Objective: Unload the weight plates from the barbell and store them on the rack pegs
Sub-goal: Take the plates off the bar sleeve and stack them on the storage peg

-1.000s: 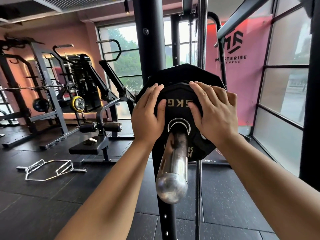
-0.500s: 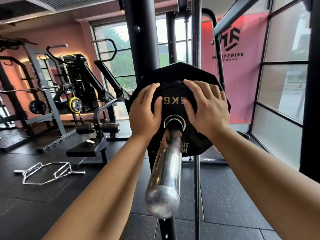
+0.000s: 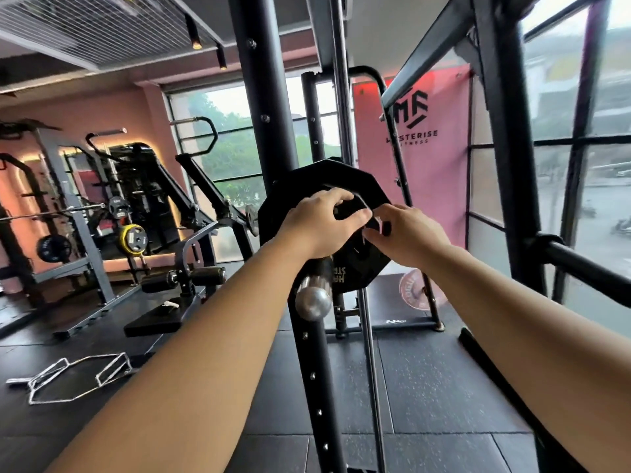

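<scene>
Two black weight plates sit on the barbell sleeve [image 3: 313,291], whose chrome end points toward the camera: a small plate [image 3: 362,257] in front and a larger many-sided plate [image 3: 307,180] directly behind it. Both hands are on the small plate's upper half. The left hand [image 3: 319,224] curls over its top edge, fingers wrapped behind the rim and thumb pressed on the front face, so it grips the plate. The right hand [image 3: 408,235] meets it from the right side, fingers bent in against the plate's face and edge; motion blur hides how firmly they close. The thumbs nearly touch above the sleeve. Gold lettering shows on the small plate's lower face, too smeared to read.

Just behind the plates rises a black rack upright [image 3: 259,97] with a row of holes, and a thin steel guide rod [image 3: 370,353] runs down beside it. Below lies dark rubber tile flooring [image 3: 426,387]. A pale bumper plate [image 3: 418,291] rests low to the right of the upright. On the floor at left lies a chrome hex bar [image 3: 73,378], near a padded bench machine [image 3: 164,315]. Farther left stand other racks, one carrying a yellow plate [image 3: 132,237]. A pink banner [image 3: 430,158] hangs behind, and tall windows [image 3: 587,165] fill the right side.
</scene>
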